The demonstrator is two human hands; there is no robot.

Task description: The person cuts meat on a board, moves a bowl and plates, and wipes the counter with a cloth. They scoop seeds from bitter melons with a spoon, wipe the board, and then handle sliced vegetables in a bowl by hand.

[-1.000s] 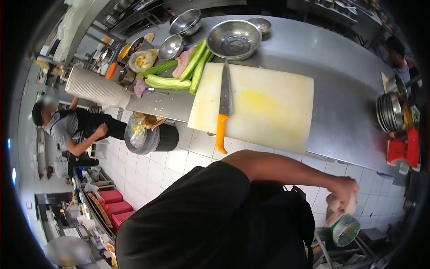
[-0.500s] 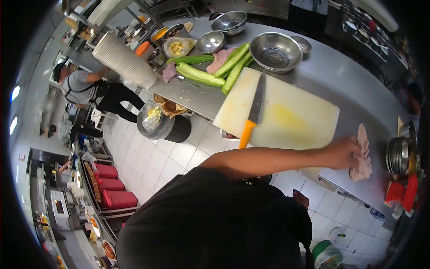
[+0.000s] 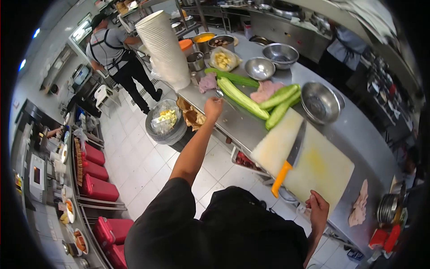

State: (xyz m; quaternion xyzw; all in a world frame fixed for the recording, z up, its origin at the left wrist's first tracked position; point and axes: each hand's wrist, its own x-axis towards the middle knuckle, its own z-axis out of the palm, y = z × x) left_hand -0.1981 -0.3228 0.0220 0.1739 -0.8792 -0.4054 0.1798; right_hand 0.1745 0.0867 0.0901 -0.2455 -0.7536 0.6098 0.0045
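My left hand (image 3: 214, 109) is at the counter's near edge, fingers curled closed, just beside a metal spoon (image 3: 219, 93); whether it grips anything is hidden. My right hand (image 3: 317, 208) hovers by the near edge of the white cutting board (image 3: 333, 163), fingers curled, with nothing visible in them. A knife with an orange handle (image 3: 281, 178) lies across the board. Beyond the board are several peeled, long green vegetables (image 3: 242, 97). One pink cloth (image 3: 358, 205) lies to the right of the board, another pink cloth (image 3: 265, 92) among the vegetables.
Metal bowls (image 3: 320, 103) stand behind the vegetables. A tall stack of white containers (image 3: 163, 49) rises at the counter's left end, near a bag of yellow pieces (image 3: 223, 59). Below is a lined bin (image 3: 156, 132). A co-worker (image 3: 112, 51) stands farther left.
My left hand has let go of the pink cloth at the right and swung left to beside the spoon. My right hand has come further into view near the board. The view has turned.
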